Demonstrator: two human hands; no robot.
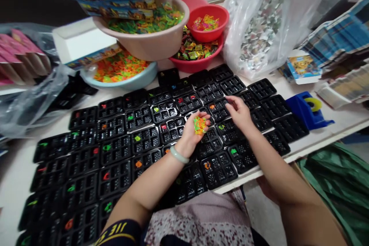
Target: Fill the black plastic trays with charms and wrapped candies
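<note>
My left hand (196, 128) is palm up, fingers curled around a small heap of green, yellow and orange plastic pieces (199, 124). A pale bangle (179, 155) circles that wrist. To its right, my right hand (240, 114) hovers over the black compartment trays, its fingers slightly apart and nothing visible between them. Just left of its fingertips, an orange piece (212, 106) lies in a compartment of a black tray (220, 113). Many trays in the rows hold one small coloured piece, such as the green piece (233, 151) and the orange piece (138, 164).
Behind the trays stand a beige basin (144, 40), a light blue basin (121, 82) and red bowls (211, 34), all with small pieces. A clear plastic bag (236, 46) bulges at the back. A blue tape dispenser (302, 113) sits near the table's right edge.
</note>
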